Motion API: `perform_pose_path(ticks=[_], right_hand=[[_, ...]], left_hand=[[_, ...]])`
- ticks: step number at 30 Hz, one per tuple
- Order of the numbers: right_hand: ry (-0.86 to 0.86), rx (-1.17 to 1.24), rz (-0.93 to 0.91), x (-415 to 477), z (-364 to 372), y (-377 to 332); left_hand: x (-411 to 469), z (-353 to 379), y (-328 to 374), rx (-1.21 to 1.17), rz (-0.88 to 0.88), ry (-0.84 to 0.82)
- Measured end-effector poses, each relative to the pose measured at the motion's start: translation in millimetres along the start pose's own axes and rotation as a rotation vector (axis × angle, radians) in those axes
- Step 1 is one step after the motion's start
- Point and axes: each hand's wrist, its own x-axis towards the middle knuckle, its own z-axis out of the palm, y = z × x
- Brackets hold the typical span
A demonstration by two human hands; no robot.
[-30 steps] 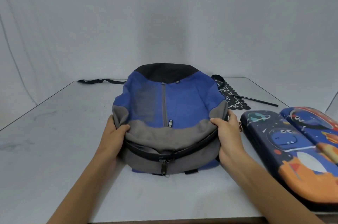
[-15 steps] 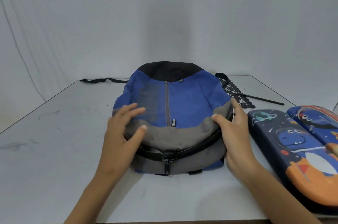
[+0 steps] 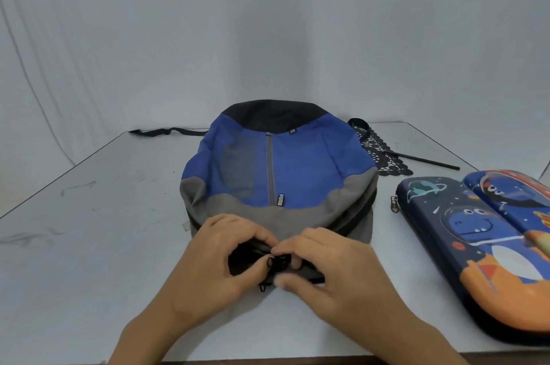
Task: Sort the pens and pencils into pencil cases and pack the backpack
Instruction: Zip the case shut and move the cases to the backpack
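A blue, grey and black backpack (image 3: 300, 165) lies flat in the middle of the white table (image 3: 89, 245), its zipped top end toward me. My left hand (image 3: 220, 257) and my right hand (image 3: 330, 266) meet at that near end, fingers pinched on the black zipper pulls (image 3: 276, 263). Two pencil cases with a dinosaur and space print lie side by side at the right: the nearer one (image 3: 476, 248) and a second one (image 3: 518, 195) beyond it, both closed.
A black backpack strap (image 3: 166, 132) trails off at the back left. A black lace-patterned strap pad (image 3: 378, 153) and a thin black strap (image 3: 428, 162) lie behind the bag at the right. The table's front edge runs just under my forearms.
Both hands left the backpack's sides and came together at the near end, closing on the zipper pulls. The view shifted slightly, with the pencil cases now further right.
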Motion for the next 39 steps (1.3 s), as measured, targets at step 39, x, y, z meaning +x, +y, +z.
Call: perform_pose_path(ticks=[39], right_hand=[[-0.207, -0.293, -0.041, 29, -59, 37]], left_hand=[[-30, 3, -5, 0.249, 0.067, 0.245]])
